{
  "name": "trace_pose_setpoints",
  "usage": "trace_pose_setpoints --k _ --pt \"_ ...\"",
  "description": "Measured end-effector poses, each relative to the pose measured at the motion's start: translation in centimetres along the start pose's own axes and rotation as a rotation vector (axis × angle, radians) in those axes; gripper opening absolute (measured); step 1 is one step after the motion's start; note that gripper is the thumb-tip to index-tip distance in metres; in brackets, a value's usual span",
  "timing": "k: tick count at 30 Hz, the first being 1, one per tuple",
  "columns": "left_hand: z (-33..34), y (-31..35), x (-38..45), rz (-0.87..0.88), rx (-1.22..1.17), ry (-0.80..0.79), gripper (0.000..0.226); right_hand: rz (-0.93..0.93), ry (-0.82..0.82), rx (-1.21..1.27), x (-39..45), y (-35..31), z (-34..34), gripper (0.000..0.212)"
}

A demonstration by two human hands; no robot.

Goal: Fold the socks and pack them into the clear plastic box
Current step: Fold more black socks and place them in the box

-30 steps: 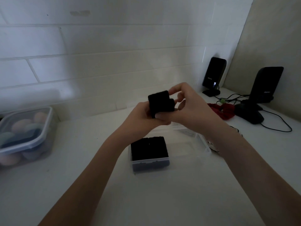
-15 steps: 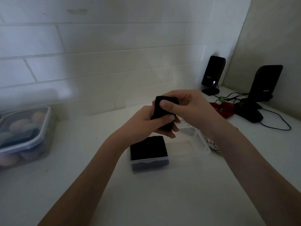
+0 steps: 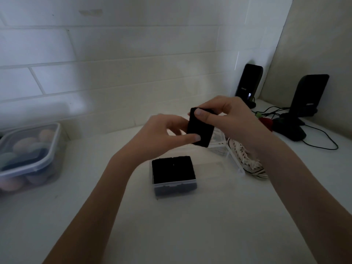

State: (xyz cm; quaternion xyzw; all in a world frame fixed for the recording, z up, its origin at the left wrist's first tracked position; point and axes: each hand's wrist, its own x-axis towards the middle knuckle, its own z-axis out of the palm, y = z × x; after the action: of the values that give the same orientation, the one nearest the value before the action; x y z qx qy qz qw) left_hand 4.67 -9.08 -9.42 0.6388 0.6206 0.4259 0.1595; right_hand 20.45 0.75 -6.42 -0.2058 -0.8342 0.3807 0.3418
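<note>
I observe both forearms raised over the table (image 3: 190,225). The right hand (image 3: 234,119) pinches the folded black sock (image 3: 200,128) at its top; the left hand (image 3: 162,136) grips its lower edge, thumb in front. Both grips clamped. The sock hangs above the clear plastic box (image 3: 174,184).

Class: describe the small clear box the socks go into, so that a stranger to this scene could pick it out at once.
Start at the white counter under the tiled wall. Below the two hands sits a small clear plastic box, already filled with black folded socks. The larger tub at far left holds pastel items instead.
</note>
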Motion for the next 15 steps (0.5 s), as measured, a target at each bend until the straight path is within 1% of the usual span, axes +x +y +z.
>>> trace_pose_setpoints --k 2,3,5,7,9,10,12,13,15 --pt "-1.1 0.1 -0.4 0.063 0.135 0.070 0.016 0.086 -0.063 -0.024 0.0 0.2 -1.1 0.016" --pt "-1.5 0.3 -0.7 0.062 0.169 0.049 0.017 0.135 -0.127 -0.042 -0.1 0.3 -1.7 0.016" --pt "-1.5 0.5 -1.2 0.007 0.225 -0.101 0.014 0.199 -0.271 -0.123 -0.1 0.7 -2.3 0.014" --pt "-0.4 0.4 -1.7 -0.056 0.384 -0.252 0.009 0.234 -0.383 -0.212 -0.2 0.9 -2.2 0.012" --pt "0.9 0.1 -1.9 -0.101 0.616 -0.312 0.011 0.304 -0.494 -0.253 -0.3 0.8 -1.7 0.012" --pt "1.4 -0.2 -1.9 -0.121 0.692 -0.320 0.013 0.347 -0.562 -0.279 -0.5 0.9 -1.2 0.014" --pt "1.9 -0.7 -1.9 -0.150 0.719 -0.338 0.016 0.421 -0.659 -0.352 -0.8 1.1 0.0 0.019" --pt "1.9 -0.9 -1.9 -0.158 0.708 -0.343 0.017 0.447 -0.671 -0.386 -1.0 1.1 0.7 0.022" --pt "1.8 -1.0 -1.9 -0.161 0.693 -0.345 0.019 0.472 -0.642 -0.480 -1.3 1.0 2.2 0.026"
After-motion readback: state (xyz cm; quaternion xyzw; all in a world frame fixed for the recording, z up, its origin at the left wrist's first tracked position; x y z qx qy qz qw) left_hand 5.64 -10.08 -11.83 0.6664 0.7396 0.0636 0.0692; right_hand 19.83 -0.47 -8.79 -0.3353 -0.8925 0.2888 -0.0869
